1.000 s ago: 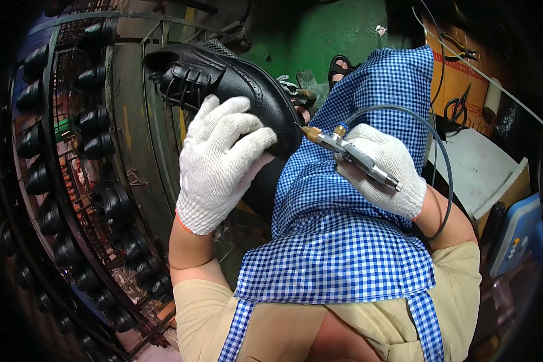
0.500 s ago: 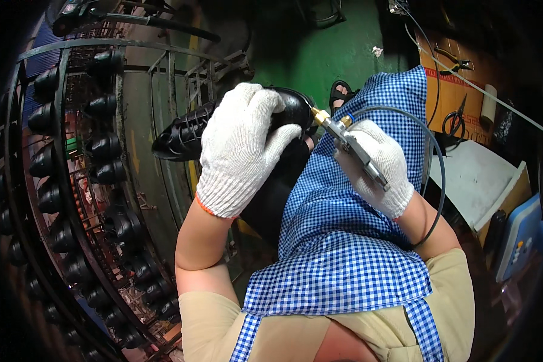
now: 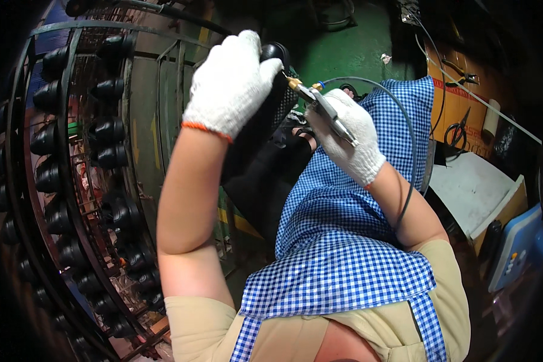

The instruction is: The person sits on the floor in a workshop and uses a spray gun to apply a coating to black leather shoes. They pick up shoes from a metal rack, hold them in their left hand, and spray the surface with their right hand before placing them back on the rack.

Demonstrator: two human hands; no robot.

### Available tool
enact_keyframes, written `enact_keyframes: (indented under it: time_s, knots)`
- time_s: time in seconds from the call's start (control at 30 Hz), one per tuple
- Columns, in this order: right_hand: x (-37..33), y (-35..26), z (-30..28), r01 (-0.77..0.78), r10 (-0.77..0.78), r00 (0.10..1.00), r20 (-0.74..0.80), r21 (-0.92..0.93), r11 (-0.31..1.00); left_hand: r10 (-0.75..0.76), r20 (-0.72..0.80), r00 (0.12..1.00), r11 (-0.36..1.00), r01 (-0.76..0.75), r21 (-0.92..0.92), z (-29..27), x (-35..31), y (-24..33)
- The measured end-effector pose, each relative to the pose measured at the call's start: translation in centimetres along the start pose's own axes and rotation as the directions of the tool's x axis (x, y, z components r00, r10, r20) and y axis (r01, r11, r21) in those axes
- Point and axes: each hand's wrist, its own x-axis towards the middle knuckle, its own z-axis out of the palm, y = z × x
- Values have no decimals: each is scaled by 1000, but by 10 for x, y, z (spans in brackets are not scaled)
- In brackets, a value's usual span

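White knitted gloves: both hands are wearing them; the left hand (image 3: 232,84) has an orange cuff edge at the wrist.
Left hand: it is wrapping closed over a black leather shoe (image 3: 276,90), gripping it from above with the fingers curled across its top.
Shoe position: the black shoe is being held raised in front of the person, above the lap, with its dark textured sole side facing the right hand; most of it is hidden behind the left glove.
Right hand: the right hand (image 3: 347,142) is closing around a slim silver metal spray tool (image 3: 326,108), fingers folded tight on its body.
Tool tip: the brass nozzle is pointing up and left, sitting just beside the shoe's edge; whether it is touching cannot be told.
Hose: a thin grey hose (image 3: 404,130) is arching from the tool over the right forearm and down.
Apron: a blue-and-white checked cloth apron (image 3: 344,265) is covering the person's lap and chest.
Rack: a curved metal rack (image 3: 72,181) on the left is carrying rows of black shoes.
Bench: a white-topped bench (image 3: 473,190) is standing at the right, with scissors (image 3: 458,127) hanging on the wall behind.
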Motion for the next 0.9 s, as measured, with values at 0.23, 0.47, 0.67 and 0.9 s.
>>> enact_keyframes:
  time_s: [0.23, 0.47, 0.67, 0.9]
  knots:
    - [5, -8, 35, -84, 82, 996, 20, 113, 990, -143, 194, 970, 985, 158, -63, -4, 24, -55]
    - [-9, -11, 38, -64, 51, 994, 94, 147, 987, -252, 158, 955, 947, 277, -165, 9, 15, -81]
    - [-31, -21, 29, -9, -18, 987, 158, 170, 985, -246, 93, 965, 957, 257, -134, 17, 14, -92]
    - [-55, -27, 15, 36, -57, 977, 204, 105, 994, -244, -21, 970, 929, 227, -291, 12, -8, -92]
